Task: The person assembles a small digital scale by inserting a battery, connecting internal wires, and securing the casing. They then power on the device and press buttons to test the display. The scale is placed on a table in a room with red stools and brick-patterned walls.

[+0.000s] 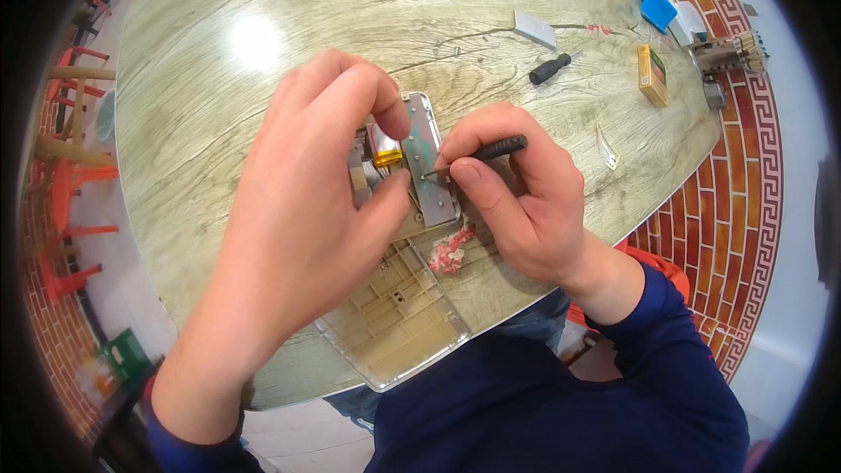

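My right hand [530, 197] pinches a small screwdriver [501, 148] by its black handle, with the thin shaft slanting down to the left. Its tip meets a greenish-grey circuit board [420, 140] set in the right part of an opened electronic device [449, 201]. My left hand [307, 158] curves over the device's left side, thumb and fingertips on it. Between those fingers shows a silver battery pack with yellow tape [386, 149]. Much of the device's left half is hidden under this hand. Below lies a ribbed beige plastic cover [399, 315], inner side up.
On the wood-patterned table [333, 9] lie a black-handled screwdriver [550, 68], a white block [534, 29], a yellow box [652, 75] and a small white piece [607, 149]. A blue item [655, 9] and a metal holder [718, 57] stand by the right edge. Red stools [74, 193] are at left.
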`<state>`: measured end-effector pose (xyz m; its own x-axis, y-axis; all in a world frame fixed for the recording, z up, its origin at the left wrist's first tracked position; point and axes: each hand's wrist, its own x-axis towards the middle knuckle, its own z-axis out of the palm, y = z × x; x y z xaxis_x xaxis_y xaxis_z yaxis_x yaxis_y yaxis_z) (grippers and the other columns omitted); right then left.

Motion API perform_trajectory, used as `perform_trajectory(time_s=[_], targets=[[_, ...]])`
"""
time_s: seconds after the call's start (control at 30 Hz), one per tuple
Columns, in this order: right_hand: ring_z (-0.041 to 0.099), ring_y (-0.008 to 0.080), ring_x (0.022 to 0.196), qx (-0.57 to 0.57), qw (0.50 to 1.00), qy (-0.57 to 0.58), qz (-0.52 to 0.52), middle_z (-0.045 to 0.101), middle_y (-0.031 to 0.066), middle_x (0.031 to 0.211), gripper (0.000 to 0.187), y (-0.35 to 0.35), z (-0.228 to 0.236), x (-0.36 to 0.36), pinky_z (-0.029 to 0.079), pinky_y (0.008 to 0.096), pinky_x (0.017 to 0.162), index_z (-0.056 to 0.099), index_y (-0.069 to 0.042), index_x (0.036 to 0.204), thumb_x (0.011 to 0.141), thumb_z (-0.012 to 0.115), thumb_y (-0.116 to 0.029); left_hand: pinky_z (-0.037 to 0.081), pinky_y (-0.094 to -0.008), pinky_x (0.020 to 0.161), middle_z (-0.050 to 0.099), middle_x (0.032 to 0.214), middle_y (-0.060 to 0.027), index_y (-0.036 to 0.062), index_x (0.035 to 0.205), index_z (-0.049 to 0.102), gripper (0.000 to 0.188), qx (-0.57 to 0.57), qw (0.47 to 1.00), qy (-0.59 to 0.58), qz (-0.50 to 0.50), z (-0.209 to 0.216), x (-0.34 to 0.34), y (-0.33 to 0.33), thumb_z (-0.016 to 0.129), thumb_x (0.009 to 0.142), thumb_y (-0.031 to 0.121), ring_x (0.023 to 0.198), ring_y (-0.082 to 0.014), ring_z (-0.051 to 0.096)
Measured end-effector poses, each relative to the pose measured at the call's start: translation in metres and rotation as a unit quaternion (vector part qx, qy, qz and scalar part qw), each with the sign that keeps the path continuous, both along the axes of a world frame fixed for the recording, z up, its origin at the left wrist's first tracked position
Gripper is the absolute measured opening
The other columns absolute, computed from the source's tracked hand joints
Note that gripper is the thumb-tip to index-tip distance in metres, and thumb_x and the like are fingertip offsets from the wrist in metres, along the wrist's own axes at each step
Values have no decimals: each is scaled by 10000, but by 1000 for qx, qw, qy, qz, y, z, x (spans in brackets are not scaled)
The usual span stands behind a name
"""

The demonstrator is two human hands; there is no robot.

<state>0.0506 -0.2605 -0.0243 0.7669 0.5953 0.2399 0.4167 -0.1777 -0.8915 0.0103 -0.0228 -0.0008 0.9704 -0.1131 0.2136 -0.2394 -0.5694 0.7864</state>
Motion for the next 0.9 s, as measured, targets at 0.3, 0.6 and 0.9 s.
perform_trajectory(time_s=[0.3, 0.6, 0.9], targets=[[677, 159, 987, 12, 1000, -26, 5, 707, 92, 1117, 137, 2, -3, 0, 552, 297, 893, 678, 21, 1243, 1107, 682, 3, 549, -405, 1051, 655, 1276, -135, 33, 1239, 598, 451, 109, 993, -4, 46, -3, 9, -7, 749, 818, -28, 1214, -328, 659], [703, 239, 937, 25, 998, -55, -13, 724, 122, 1079, 150, 7, -5, 1, 587, 346, 811, 704, -4, 1171, 1028, 748, 6, 581, -345, 954, 700, 1135, -84, 17, 1278, 636, 461, -7, 995, 96, 20, 3, 15, 0, 712, 829, -58, 1064, -187, 685], [712, 225, 957, 29, 998, -51, -2, 726, 125, 1109, 133, 8, -5, 2, 583, 342, 847, 706, 11, 1194, 1064, 726, -9, 597, -326, 937, 748, 1113, -81, 2, 1259, 678, 438, -10, 998, 69, -3, -4, 14, 13, 687, 827, -68, 1035, -148, 705]])
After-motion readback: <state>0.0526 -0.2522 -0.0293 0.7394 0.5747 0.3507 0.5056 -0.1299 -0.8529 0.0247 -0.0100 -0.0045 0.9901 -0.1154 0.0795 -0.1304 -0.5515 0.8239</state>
